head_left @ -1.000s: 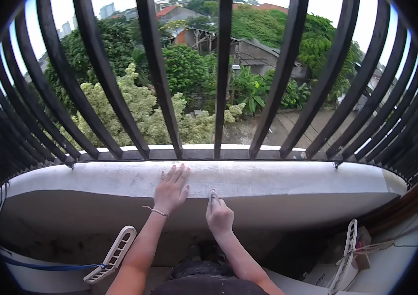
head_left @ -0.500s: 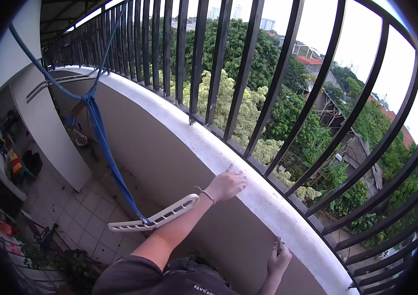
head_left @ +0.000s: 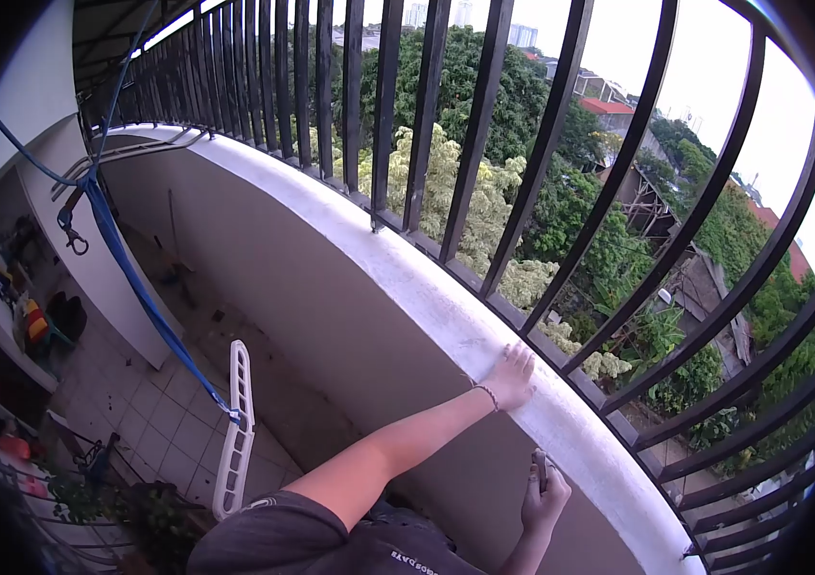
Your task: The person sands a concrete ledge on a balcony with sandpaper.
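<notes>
My left hand (head_left: 507,379) lies flat on the white top of the curved balcony wall (head_left: 407,278), fingers apart, with a thin bracelet at the wrist. Lower right, beside the wall's inner face, my right hand (head_left: 546,491) is closed around a small dark object (head_left: 539,467) too small to name. A white slotted hanger bar (head_left: 237,431) hangs from a blue strap (head_left: 134,278) to the left of my left arm, apart from it.
Dark metal railing bars (head_left: 484,144) rise along the outer side of the wall. A metal clip (head_left: 72,235) dangles at the left near a white pillar (head_left: 101,259). Below are a tiled floor (head_left: 149,422) and potted plants (head_left: 153,517). Trees stand outside.
My left hand has slid right and down along the wall top. The hanger bar has swung left and turned nearly upright, and its strap has shifted left. My right hand has barely moved.
</notes>
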`<state>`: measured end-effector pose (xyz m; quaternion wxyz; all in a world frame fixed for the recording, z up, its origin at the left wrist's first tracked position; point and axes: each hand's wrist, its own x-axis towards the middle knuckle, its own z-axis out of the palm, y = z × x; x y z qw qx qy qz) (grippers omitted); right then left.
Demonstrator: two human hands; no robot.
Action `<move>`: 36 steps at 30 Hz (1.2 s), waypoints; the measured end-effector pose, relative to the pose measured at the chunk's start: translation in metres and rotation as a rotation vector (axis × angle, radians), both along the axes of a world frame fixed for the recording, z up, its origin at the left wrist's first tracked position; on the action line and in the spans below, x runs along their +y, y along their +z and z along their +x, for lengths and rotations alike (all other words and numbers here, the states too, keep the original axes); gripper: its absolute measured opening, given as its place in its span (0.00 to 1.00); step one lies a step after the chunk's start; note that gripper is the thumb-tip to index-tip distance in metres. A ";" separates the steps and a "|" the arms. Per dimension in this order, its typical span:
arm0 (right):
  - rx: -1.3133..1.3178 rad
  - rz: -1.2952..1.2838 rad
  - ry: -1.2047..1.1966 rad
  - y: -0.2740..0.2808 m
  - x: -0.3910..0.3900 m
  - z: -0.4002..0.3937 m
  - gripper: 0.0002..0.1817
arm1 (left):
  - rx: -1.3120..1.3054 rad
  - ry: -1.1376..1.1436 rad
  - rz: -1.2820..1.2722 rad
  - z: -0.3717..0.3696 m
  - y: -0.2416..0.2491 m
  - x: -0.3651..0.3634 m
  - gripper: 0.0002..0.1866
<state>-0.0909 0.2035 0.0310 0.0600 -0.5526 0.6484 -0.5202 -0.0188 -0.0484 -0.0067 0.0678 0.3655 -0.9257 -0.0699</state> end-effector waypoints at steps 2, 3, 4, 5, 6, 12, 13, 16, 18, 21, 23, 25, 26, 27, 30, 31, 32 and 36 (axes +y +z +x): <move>-0.004 -0.003 -0.046 -0.008 0.000 -0.007 0.11 | 0.035 -0.138 0.087 -0.024 0.007 0.029 0.41; -0.006 -0.004 -0.071 -0.012 0.002 -0.010 0.11 | 0.032 -0.220 0.090 -0.034 0.009 0.046 0.40; -0.004 0.037 -0.074 -0.009 0.003 -0.011 0.10 | 0.029 -0.303 0.087 -0.041 0.011 0.059 0.39; -0.002 0.078 -0.076 -0.004 0.006 -0.013 0.10 | 0.049 -0.419 0.080 -0.042 0.013 0.071 0.38; -0.002 0.123 -0.077 0.001 0.008 -0.012 0.10 | 0.069 -0.534 0.077 -0.039 0.014 0.085 0.37; -0.077 0.089 -0.031 0.011 -0.004 -0.008 0.04 | -0.009 -0.283 0.076 0.047 0.029 0.035 0.33; -0.059 0.100 -0.023 0.003 -0.007 -0.013 0.08 | -0.019 -0.157 0.026 0.071 0.029 0.008 0.32; -0.109 0.071 -0.045 0.020 -0.032 0.007 0.09 | -0.055 0.230 0.005 0.148 0.033 -0.068 0.35; -0.058 0.107 0.019 0.019 -0.048 0.014 0.07 | -0.009 0.446 -0.006 0.196 0.015 -0.120 0.39; 0.000 0.178 0.089 0.021 -0.076 0.028 0.07 | 0.060 0.711 0.005 0.249 0.004 -0.174 0.42; 0.011 0.237 0.142 0.042 -0.095 0.051 0.07 | 0.105 0.810 0.007 0.276 -0.003 -0.204 0.41; 0.012 0.277 0.212 0.042 -0.114 0.065 0.10 | 0.169 0.868 0.037 0.298 -0.009 -0.226 0.41; 0.035 0.282 0.246 0.044 -0.124 0.072 0.10 | 0.197 0.903 0.047 0.308 -0.011 -0.238 0.40; 0.055 0.288 0.280 0.048 -0.135 0.082 0.10 | 0.293 0.941 0.071 0.315 -0.012 -0.248 0.41; 0.146 0.292 0.392 0.039 -0.169 0.100 0.14 | 0.646 1.082 0.149 0.323 -0.019 -0.262 0.41; 0.231 0.283 0.421 0.036 -0.181 0.105 0.15 | 0.817 1.149 0.166 0.316 -0.011 -0.256 0.41; 0.317 0.266 0.445 0.035 -0.196 0.110 0.16 | 0.994 1.206 0.179 0.311 -0.006 -0.256 0.41; 0.509 0.316 0.548 0.027 -0.247 0.126 0.16 | 0.951 1.350 -0.038 0.305 -0.044 -0.288 0.37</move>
